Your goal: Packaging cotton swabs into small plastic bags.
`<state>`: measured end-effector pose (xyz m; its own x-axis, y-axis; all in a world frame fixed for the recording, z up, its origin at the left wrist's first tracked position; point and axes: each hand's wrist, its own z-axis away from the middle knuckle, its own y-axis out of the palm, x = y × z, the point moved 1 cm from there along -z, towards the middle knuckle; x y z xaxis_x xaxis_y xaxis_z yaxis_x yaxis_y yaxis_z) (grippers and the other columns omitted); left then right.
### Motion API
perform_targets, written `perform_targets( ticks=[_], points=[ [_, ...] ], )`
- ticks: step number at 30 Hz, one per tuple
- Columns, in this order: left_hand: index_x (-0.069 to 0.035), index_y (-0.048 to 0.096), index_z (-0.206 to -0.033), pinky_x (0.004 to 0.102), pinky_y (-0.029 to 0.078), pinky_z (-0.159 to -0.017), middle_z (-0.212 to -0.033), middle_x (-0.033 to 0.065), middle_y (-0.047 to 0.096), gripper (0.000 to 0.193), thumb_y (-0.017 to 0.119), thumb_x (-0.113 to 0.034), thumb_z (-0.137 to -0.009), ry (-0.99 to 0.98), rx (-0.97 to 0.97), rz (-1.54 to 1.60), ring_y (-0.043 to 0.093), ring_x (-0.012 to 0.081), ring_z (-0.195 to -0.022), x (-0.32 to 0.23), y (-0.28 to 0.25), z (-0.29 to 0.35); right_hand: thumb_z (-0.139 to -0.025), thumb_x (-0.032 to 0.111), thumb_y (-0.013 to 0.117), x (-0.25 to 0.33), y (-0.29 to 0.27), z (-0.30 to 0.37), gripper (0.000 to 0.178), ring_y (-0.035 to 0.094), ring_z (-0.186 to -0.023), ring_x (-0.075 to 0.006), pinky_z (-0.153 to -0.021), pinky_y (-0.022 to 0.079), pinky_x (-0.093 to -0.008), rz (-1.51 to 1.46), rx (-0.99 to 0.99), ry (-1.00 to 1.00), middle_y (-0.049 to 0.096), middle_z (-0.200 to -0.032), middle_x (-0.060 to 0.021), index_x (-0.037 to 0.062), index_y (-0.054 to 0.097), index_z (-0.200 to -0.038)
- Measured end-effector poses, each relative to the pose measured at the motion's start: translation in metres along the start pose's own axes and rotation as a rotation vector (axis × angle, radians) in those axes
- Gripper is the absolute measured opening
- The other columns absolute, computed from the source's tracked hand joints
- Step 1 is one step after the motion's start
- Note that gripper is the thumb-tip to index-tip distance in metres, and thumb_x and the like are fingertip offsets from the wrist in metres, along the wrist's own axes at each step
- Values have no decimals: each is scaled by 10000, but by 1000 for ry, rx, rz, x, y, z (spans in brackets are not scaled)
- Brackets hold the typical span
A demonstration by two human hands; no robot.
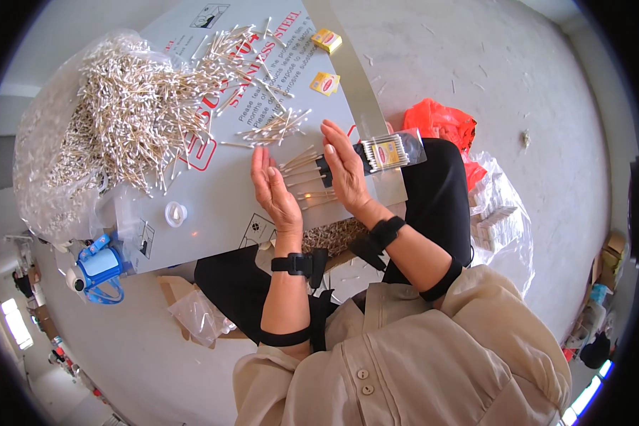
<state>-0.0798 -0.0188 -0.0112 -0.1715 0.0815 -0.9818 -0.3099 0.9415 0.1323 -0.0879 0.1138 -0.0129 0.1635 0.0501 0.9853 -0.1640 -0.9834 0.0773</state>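
Observation:
Cotton swabs (302, 169) with wooden sticks lie loosely side by side on the table between my two hands. My left hand (275, 195) is open, fingers stretched forward, at the left ends of these swabs. Across from it my right hand (346, 170) is also open, its palm turned inward, over a small black piece (326, 172) that it partly hides. Just right of that hand lies a clear packet (413, 148) of swabs with a yellow label card (385, 153). A smaller loose pile of swabs (277, 128) sits beyond my fingertips.
A large clear bag (35, 153) spills a heap of swabs (121, 106) over the table's left side. Yellow cards (326, 40) lie at the far right edge. A small round plastic cup (175, 214) and a blue-and-white object (99, 264) are near left. Red bag (440, 119) stands right.

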Motion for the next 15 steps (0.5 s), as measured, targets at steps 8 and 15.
perform_targets(
  ticks=[8,15],
  points=[
    [-27,648,-939,415,465,-862,-985,98,597,203,669,29,-745,342,352,-988,556,322,-971,-16,-7,-36,-994,86,509,4,-1,-14,281,566,-1182,-322,-999,435,-331,125,61,-22,549,-1321,-202,-43,549,-1241],
    [-35,585,-803,415,470,-813,-901,87,604,78,629,11,-758,492,613,-1165,555,309,-917,-26,-3,-61,-1006,98,500,7,-1,-13,262,536,-1211,-218,-1029,396,-298,139,77,27,556,-1342,-151,-40,575,-1216]
  ],
)
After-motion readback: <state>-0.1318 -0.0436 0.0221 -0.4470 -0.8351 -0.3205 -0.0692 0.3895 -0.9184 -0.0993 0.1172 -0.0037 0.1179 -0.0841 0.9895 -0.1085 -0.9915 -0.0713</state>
